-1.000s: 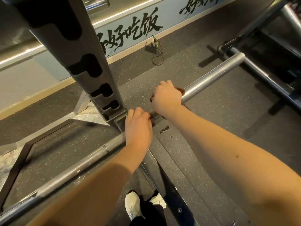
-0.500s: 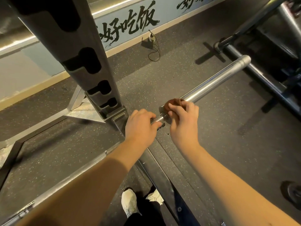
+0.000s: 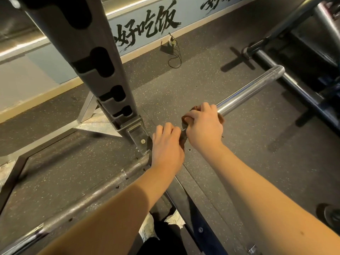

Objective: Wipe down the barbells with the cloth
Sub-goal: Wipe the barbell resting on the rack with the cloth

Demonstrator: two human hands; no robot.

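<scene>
Gym corner, rubber floor (image 3: 239, 162), beside rack upright (image 3: 88, 61): barbell (image 3: 244, 96), sleeve section under wipe.
Left hand (image 3: 167, 146) curled round the shaft just inboard of the collar, steadying; right hand (image 3: 204, 126) curled over the brown cloth (image 3: 185, 119) at the sleeve's inner end, hands nearly touching. Barbell lies level, low over the floor; long axis runs from lower left to upper right of my view, free sleeve end pointing up-right, away from me. My judgement for a clean pass: grip the shaft firmly, close the cloth fully round the sleeve, draw outward to the tip with a twist.
</scene>
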